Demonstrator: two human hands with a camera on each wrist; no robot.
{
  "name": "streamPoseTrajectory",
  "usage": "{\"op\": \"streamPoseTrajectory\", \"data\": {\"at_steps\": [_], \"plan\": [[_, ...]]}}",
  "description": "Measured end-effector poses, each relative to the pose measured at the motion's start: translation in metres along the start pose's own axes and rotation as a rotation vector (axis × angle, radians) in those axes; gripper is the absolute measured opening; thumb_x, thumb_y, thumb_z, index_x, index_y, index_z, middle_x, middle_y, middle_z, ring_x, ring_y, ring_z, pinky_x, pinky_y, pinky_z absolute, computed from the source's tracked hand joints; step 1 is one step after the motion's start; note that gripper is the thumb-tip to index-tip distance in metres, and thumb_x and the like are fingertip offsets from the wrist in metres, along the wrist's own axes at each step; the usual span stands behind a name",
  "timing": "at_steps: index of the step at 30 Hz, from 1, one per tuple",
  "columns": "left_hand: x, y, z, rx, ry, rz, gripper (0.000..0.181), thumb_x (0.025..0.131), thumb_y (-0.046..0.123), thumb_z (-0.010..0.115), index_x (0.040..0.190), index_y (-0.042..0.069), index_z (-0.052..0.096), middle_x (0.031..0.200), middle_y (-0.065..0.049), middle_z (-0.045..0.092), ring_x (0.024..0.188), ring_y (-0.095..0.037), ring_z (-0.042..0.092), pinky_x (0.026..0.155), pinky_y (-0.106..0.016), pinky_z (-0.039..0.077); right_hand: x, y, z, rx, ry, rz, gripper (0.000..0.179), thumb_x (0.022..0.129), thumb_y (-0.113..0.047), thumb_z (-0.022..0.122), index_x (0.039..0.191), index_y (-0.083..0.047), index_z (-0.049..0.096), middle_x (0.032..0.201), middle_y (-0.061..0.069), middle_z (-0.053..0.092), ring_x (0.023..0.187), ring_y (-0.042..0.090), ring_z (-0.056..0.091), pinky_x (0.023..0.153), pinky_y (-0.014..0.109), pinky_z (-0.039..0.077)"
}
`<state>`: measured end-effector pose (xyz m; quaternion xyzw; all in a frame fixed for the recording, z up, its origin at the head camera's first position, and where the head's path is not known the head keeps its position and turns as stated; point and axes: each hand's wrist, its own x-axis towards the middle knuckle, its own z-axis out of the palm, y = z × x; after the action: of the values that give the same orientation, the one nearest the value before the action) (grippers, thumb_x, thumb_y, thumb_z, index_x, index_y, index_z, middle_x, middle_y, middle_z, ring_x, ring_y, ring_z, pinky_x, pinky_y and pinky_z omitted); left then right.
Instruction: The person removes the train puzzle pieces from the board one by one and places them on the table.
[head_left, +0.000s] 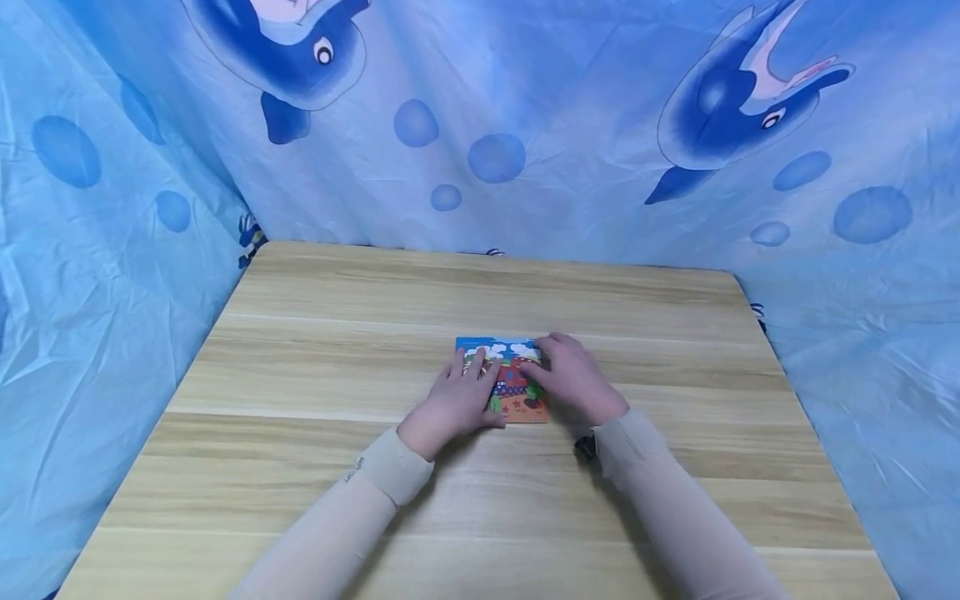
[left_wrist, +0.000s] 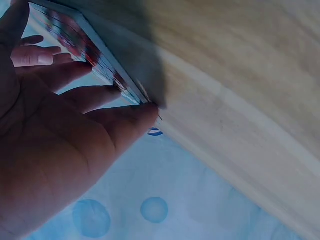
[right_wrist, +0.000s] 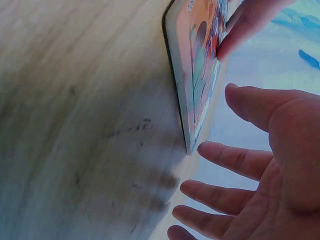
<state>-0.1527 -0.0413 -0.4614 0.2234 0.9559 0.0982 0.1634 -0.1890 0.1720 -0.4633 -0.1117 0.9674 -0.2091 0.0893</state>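
A small square picture puzzle board [head_left: 521, 410] lies flat on the wooden table, printed with blue sky, white clouds, a red shape and orange ground. My left hand [head_left: 459, 402] spreads over its left side, thumb by the near edge; in the left wrist view its fingertips are along the rim of the board [left_wrist: 102, 57]. At the right side is my right hand [head_left: 576, 377], index fingertip by the upper right corner and thumb over the picture. From the right wrist, the right hand [right_wrist: 280, 160] shows spread fingers beside the board's corner [right_wrist: 187, 95], gripping nothing.
The wood-grain table [head_left: 337, 292] extends around the board on all sides. Behind and beside it hangs a blue curtain [head_left: 570, 208] with dolphins and bubbles. A dark band [head_left: 587, 448] sits at the right wrist, by the sleeve.
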Motion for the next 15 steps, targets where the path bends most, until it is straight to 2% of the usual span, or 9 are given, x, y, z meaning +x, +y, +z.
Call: {"op": "streamPoseTrajectory", "data": {"at_steps": [9,15], "plan": [[0.000,-0.005,0.000,-0.015,0.005,0.035,0.099,0.088,0.060,0.072,0.162,0.012,0.029,0.165,-0.022,0.017,0.148,-0.052,0.011,0.117,-0.056,0.021,0.003,-0.006,0.003,-0.016,-0.011,0.014,0.059,0.098,-0.044,0.068,0.140,-0.005,0.061,0.147,0.019,0.050,0.138,0.038,0.042,0.113,0.057,0.032],[0.002,-0.007,0.002,0.034,0.019,0.034,0.090,0.093,0.061,0.065,0.161,0.012,0.032,0.165,-0.021,0.019,0.147,-0.052,0.013,0.117,-0.056,0.021,0.007,-0.014,0.001,-0.003,-0.005,0.046,0.049,0.097,-0.035,0.071,0.134,-0.003,0.065,0.147,0.022,0.049,0.136,0.040,0.044,0.111,0.056,0.035]]}}
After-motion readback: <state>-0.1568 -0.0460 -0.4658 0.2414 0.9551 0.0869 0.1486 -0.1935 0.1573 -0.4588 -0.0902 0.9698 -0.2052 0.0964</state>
